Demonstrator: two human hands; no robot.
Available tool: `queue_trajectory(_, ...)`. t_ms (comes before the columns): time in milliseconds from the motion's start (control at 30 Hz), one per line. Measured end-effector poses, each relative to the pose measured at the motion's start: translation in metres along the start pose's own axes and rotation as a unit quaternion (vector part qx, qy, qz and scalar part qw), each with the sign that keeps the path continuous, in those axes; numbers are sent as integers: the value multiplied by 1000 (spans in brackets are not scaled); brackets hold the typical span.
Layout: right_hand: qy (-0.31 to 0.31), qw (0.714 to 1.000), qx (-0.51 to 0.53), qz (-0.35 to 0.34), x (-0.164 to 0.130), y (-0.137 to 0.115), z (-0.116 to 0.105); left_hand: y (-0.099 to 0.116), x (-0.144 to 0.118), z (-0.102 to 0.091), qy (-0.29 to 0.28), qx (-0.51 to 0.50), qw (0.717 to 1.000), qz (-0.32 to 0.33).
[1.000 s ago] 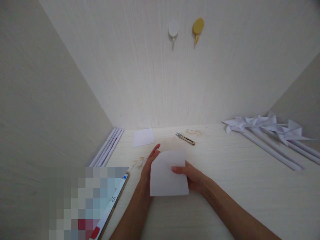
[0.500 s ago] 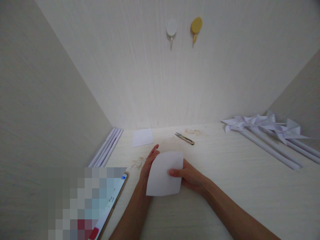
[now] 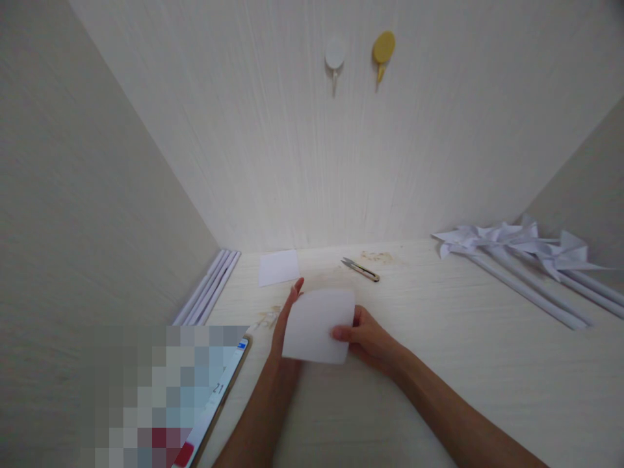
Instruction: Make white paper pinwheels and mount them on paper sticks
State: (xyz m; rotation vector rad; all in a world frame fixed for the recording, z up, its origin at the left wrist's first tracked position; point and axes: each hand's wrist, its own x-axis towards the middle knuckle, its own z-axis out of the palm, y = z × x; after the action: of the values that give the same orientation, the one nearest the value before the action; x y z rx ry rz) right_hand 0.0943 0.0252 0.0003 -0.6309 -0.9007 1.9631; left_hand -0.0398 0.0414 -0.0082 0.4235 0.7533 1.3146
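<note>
A slightly curved square sheet of white paper (image 3: 312, 328) is raised above the table in front of me. My right hand (image 3: 370, 338) pinches its right edge, thumb on the face and fingers behind. My left hand (image 3: 285, 322) is at the sheet's left edge, fingers stretched upward; most of its palm is hidden behind the paper. Beyond them on the table lies a pair of thread snips (image 3: 361, 269), with a second square paper (image 3: 279, 268) to its left.
Rolled paper sticks (image 3: 209, 286) lie along the left wall. Several paper pinwheels (image 3: 511, 244) on sticks are at the right. A phone (image 3: 219, 390), partly blurred out, rests at the lower left. A white hook (image 3: 335, 55) and a yellow hook (image 3: 384, 49) are on the back wall.
The held sheet has tilted, its lower edge rising and the sheet shifting slightly left. My left fingers have moved a little left and straightened. The right hand keeps its pinch.
</note>
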Motion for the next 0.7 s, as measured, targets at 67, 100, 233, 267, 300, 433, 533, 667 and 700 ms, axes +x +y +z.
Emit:
queue_trajectory(67, 67, 997, -1, -42, 4, 2, 0, 2, -2, 3, -16, -59, 998, -16)
queue_trajectory(100, 103, 993, -1, -63, 6, 2, -1, 3, -3, 6, -33, -94, 995, -27)
queue_trajectory(233, 219, 968, -37, -120, 11, 6, -5, 4, -8, 16, -86, -152, 984, -36)
queue_trajectory(267, 236, 962, -55, -130, 11, 7, -6, 2, -8, 19, -77, -138, 987, -25)
queue_trajectory(300, 246, 957, -76, -135, 11, 8, -7, -1, -9, 21, -57, -113, 992, -13)
queue_trajectory(433, 248, 950, -140, -131, 10, 9, -10, -11, -7, 28, 50, 28, 997, 53)
queue_trajectory(533, 255, 948, -123, -147, 11, 8, -10, -13, -6, 29, 84, 54, 992, 74)
queue_trajectory(667, 276, 947, -46, -160, 12, 7, -9, -14, -5, 24, 66, 107, 990, 67)
queue_trajectory(700, 278, 947, -32, -159, 12, 6, -8, -15, -4, 23, 64, 123, 988, 66)
